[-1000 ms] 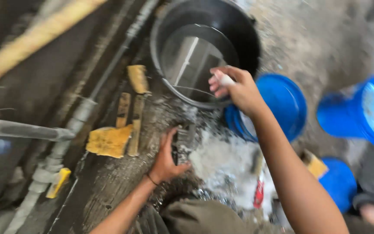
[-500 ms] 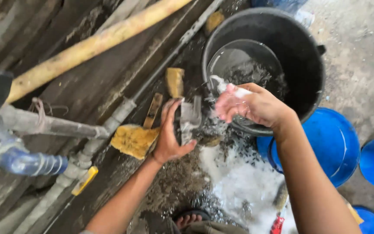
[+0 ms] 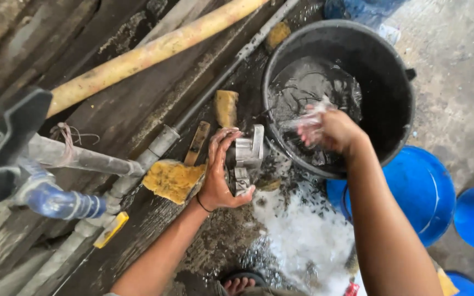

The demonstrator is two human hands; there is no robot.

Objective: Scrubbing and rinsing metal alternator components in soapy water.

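right hand (image 3: 327, 130) motion-blurred over black bucket (image 3: 396, 87), whatever it grips indistinct, metal part (image 3: 246, 159) partly hidden by left hand (image 3: 219, 172)

The round plastic bucket (image 3: 396, 82) is black, holding dark water. The cast metal part (image 3: 246, 156) is silver-grey. The rough foam sponge (image 3: 172, 179) is mustard yellow. The round plastic basin (image 3: 421, 192) is bright blue. The long hose (image 3: 154, 49) is pale yellow. Foam on the ground (image 3: 303, 235) is white.

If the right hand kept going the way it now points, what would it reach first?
The right hand, blurred, points up-left over the black bucket; it would probably meet the water inside, or the bucket's far wall. Depth is unclear.
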